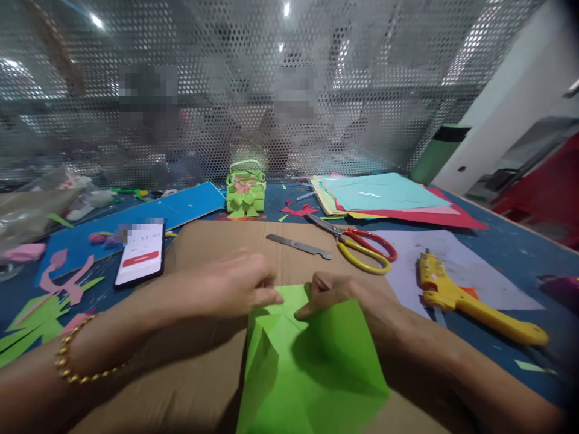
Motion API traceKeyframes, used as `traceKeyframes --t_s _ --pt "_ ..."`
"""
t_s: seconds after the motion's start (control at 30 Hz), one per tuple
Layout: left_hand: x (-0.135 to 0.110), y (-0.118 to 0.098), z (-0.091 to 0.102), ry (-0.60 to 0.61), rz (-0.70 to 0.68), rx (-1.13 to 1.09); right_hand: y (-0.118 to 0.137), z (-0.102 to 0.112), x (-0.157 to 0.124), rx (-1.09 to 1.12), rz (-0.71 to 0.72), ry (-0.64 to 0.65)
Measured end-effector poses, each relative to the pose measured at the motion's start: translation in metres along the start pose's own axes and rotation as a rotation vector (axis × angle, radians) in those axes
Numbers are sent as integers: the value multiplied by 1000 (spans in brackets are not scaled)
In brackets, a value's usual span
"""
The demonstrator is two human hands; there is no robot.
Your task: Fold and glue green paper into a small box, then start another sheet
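A green sheet of paper [312, 367], creased and partly folded, lies on the brown cardboard [194, 361] close in front of me. My left hand [239, 280] grips its far left edge, fingers curled and thumb pressed down on the paper. At the far right edge, my right hand [332, 295] is curled too, its thumb and index finger on the paper. The sheet's right side stands up slightly and casts a shadow. Just beyond the hands rest a metal blade [298, 246] and scissors [357, 241] with red and yellow handles.
A yellow glue gun [470, 301] lies on lilac paper [493, 283] at the right. Coloured sheets [384, 196] are stacked behind. A small green paper basket [245, 193] stands at the back. On the left are a phone [141, 253] and green paper cutouts [40, 322].
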State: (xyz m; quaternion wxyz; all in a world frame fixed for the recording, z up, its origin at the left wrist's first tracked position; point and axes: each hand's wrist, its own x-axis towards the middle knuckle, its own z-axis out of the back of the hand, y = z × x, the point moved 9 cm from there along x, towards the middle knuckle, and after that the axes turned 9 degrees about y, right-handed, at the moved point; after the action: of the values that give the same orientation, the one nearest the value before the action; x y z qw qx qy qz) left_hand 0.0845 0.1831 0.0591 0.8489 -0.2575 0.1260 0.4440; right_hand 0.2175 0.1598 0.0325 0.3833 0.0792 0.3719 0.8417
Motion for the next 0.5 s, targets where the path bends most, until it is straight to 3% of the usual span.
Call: traceKeyframes --t_s 0.07,0.2,0.5 --pt "0 6 -13 44 37 -26 6 1 0 3 31 2" --pt "12 10 -33 92 -18 -214 7 0 0 -3 46 3" --pt "29 7 -38 112 -49 -318 5 0 2 -72 81 -28"
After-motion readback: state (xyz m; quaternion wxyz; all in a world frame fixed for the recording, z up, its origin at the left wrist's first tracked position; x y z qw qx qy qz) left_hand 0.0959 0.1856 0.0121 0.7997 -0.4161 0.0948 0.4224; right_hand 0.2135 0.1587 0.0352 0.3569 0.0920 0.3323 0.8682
